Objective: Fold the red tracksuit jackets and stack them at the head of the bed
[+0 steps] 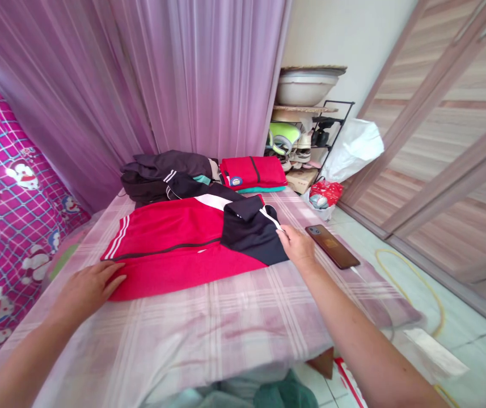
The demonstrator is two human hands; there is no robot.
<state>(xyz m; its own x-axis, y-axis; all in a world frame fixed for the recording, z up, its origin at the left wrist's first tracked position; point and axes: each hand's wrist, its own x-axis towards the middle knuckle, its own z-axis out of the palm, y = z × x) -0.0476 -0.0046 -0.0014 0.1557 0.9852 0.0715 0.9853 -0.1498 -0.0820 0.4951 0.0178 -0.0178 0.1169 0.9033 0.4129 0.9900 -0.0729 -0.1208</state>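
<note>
A red and black zip jacket [170, 226] with white stripes lies on the plaid cloth of the table [225, 317], its hem to the left and its collar to the right. One side is folded in, and a dark sleeve reaches toward the back. My left hand [92, 286] rests at the lower left corner of the jacket, palm down with fingers apart. At the right end, my right hand [296, 245] pinches the white-edged collar between thumb and fingers.
Behind the jacket lie dark clothes [166, 170] and a folded red garment [253, 171]. A phone [332, 246] with a cable lies at the right edge. Beyond stands a rack [340, 130] with shoes and basins [308, 88]. Green cloth [285, 391] shows at the near edge.
</note>
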